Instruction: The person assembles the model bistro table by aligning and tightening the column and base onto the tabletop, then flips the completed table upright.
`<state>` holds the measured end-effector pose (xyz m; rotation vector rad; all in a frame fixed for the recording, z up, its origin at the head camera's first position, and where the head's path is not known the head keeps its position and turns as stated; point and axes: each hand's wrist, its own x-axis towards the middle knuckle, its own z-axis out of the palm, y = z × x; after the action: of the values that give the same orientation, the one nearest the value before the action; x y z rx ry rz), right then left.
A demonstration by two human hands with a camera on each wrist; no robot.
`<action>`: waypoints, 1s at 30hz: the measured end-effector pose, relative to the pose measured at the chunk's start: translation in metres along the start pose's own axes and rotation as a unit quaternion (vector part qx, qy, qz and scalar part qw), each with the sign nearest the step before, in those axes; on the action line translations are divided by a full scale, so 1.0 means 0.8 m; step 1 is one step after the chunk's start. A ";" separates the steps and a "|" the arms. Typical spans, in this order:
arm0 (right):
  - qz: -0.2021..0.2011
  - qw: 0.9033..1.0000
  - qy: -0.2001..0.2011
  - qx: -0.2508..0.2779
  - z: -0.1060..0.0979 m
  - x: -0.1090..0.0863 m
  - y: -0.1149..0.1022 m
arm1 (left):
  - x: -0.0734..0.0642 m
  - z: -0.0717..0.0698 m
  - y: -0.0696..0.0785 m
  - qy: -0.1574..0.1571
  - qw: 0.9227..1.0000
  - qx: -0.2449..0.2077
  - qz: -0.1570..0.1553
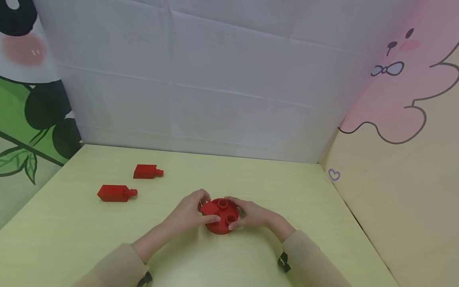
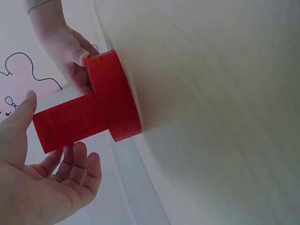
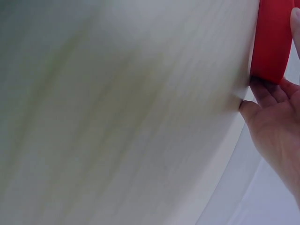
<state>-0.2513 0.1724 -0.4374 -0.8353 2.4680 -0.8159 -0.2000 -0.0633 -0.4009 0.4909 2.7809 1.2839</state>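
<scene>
A round red base (image 1: 219, 228) with raised ring sockets on top lies on the table between both hands. Standing up from it is a red block (image 2: 70, 123), with raised marks on its side in the left wrist view. My left hand (image 1: 191, 209) holds this block, thumb at one edge and fingers at the opposite side. Whatever joins the block to the base is hidden. From the right, my right hand (image 1: 252, 215) grips the base at its rim, its thumb near a socket. In the right wrist view, fingers (image 3: 262, 96) show beneath the base's edge.
Two more red blocks, each with a narrow neck, lie on the table's left side: one (image 1: 145, 172) farther back, another (image 1: 113, 193) nearer. A white sheet (image 1: 215, 87) hangs behind the table (image 1: 272, 179). Cartoon-printed panels flank both sides.
</scene>
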 end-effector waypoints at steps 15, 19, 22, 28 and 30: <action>0.005 1.000 -0.003 -0.003 -0.003 0.000 -0.002 | 0.009 -0.019 -0.011 -0.040 0.995 0.046 0.081; -0.003 1.000 -0.006 -0.009 -0.004 0.001 -0.002 | 0.010 -0.022 -0.008 -0.043 0.994 0.061 0.086; -0.011 1.000 -0.007 -0.016 -0.004 0.001 -0.002 | 0.010 -0.022 -0.004 -0.046 0.992 0.070 0.089; -0.022 0.999 -0.007 -0.023 -0.005 0.000 -0.003 | 0.009 -0.023 -0.001 -0.051 0.992 0.081 0.084; -0.021 1.000 -0.007 -0.021 -0.004 0.001 -0.003 | 0.009 -0.023 -0.001 -0.049 0.992 0.082 0.080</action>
<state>-0.2525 0.1716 -0.4334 -0.9081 2.4718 -0.7717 -0.2103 -0.0754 -0.3889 0.7788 2.8265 1.0278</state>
